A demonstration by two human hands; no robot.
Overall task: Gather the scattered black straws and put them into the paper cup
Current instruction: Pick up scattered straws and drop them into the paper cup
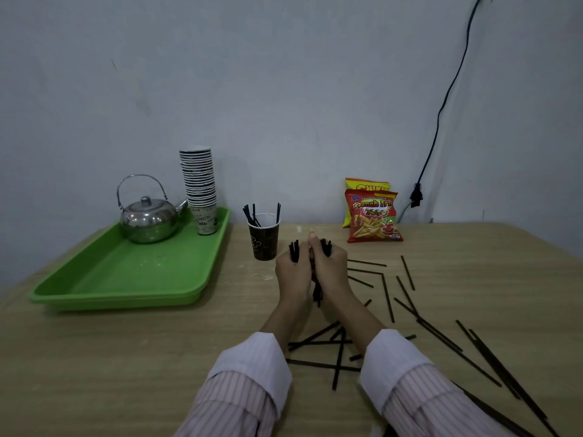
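Observation:
A dark paper cup (264,244) stands upright on the wooden table (126,357), with a few black straws (252,214) leaning inside it. Just right of the cup, my left hand (291,272) and my right hand (331,268) are pressed together around a bundle of black straws (318,293). The bundle's ends stick out above and below my fingers. Several loose black straws (388,298) lie scattered on the table to the right, and more of them (321,342) lie under my forearms.
A green tray (126,279) at the left holds a steel kettle (146,217) and a tall stack of paper cups (200,187). Two snack bags (372,216) lean at the wall behind. A black cable (441,121) hangs down the wall at the right.

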